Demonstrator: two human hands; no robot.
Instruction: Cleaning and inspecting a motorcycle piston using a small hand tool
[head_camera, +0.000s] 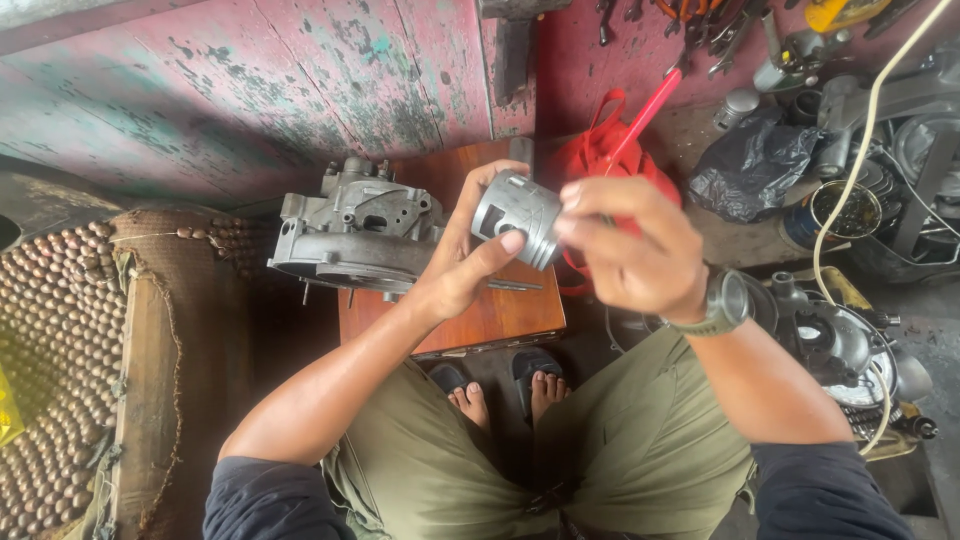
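At frame centre, the left hand (462, 262) cradles the piston (518, 217); the right hand (628, 245) pinches its edge; a slackened grip risks dropping it onto the wooden stool (500, 310).

Place: engine repair workshop | signs: engine casing (355, 232) on stool, hanging hand tools (700, 25), scattered motor parts (840, 345)

Both hands (560, 250) raised; fingers curled.
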